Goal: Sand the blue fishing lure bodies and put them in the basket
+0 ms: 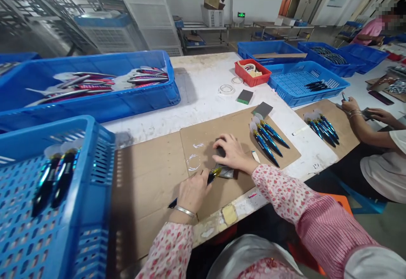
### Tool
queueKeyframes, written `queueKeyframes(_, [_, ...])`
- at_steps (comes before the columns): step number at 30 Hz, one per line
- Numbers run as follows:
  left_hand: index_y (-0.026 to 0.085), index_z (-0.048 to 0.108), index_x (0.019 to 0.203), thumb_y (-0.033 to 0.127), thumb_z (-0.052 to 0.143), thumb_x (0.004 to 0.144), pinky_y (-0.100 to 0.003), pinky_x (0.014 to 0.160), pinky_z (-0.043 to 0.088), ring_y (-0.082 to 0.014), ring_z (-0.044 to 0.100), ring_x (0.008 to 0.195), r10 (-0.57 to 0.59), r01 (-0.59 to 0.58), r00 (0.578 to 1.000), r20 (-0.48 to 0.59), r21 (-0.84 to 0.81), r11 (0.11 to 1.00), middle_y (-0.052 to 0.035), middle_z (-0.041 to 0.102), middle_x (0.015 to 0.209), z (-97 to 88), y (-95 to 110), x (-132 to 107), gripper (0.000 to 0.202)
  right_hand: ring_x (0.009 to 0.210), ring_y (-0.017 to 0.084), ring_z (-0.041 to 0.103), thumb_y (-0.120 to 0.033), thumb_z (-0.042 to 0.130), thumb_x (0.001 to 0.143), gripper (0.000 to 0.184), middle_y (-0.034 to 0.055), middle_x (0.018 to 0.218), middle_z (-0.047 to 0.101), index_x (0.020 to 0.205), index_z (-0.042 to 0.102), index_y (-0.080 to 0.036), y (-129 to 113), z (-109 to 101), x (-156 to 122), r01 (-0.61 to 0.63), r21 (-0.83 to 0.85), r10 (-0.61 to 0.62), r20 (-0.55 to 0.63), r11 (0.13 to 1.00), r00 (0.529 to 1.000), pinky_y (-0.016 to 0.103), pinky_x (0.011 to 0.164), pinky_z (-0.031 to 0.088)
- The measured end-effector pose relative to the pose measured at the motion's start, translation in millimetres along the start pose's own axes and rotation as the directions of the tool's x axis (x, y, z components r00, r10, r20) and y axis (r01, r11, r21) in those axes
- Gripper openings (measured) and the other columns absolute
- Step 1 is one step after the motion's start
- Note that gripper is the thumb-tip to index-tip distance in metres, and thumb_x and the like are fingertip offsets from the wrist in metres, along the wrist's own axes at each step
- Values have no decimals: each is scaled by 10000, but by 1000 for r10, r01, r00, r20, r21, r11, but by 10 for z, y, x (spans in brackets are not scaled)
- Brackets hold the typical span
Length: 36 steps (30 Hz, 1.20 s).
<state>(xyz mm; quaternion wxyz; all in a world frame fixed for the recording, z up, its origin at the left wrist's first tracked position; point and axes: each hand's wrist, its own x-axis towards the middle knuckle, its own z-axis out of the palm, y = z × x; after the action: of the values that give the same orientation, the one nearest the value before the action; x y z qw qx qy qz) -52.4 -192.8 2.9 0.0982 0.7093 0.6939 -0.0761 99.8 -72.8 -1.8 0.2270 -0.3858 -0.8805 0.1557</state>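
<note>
My left hand [193, 191] is closed round a dark, glossy pen-shaped piece [209, 179] with a blue-yellow tip, which lies slanted on the brown cardboard mat [152, 177]. My right hand [233, 153] lies on top of a small grey sanding pad [226, 171] and presses it against the tip of that piece, fingers curled over it. Three finished blue-black pieces [268, 137] lie side by side on the mat just right of my right hand. A small white sliver [255, 156] rests beside them.
A blue crate [95, 143] at my left holds two dark pieces. A larger blue crate [104, 97] behind holds several red and silver pieces. Tape rolls [226, 89], a green block [245, 96], a red tray [253, 72] and more blue crates stand beyond. Another person's hands [364, 114] work at the right.
</note>
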Motion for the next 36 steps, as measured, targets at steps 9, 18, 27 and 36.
queueKeyframes(9, [224,547,1088,233,506,868,-310,689,476,-237,671,922,15,-15,1000,-6,-6,1000,-63,676,969,23,-19,8,223,1128,256,425,-305,673,783,224,66,1201,505,990,619,-240,16,-75,-39,31,-39,-30,44,999,999,406,926,343])
queueKeyframes(18, [219,549,1071,228,520,865,-307,689,476,-237,675,915,12,-12,1000,-6,-12,1000,-65,677,983,8,-16,24,208,1119,255,425,-292,669,773,229,66,1193,498,990,620,-239,4,-51,-48,25,-43,-23,37,999,999,404,928,342])
queueKeyframes(27, [200,558,1059,207,541,852,-301,711,481,-244,669,925,21,-21,999,-33,0,1000,-80,666,918,22,-9,-2,207,1144,260,412,-309,675,775,244,72,1219,484,1002,622,-238,-38,-39,-45,-5,-30,6,23,1000,1000,410,944,340])
queueKeyframes(36, [196,549,1055,199,509,859,-306,715,478,-238,659,944,4,-4,999,-37,-13,1000,-87,663,990,52,-23,6,201,1167,272,398,-337,673,787,250,77,1238,479,1015,619,-248,-176,9,3,-3,-31,3,5,1000,1000,437,943,337])
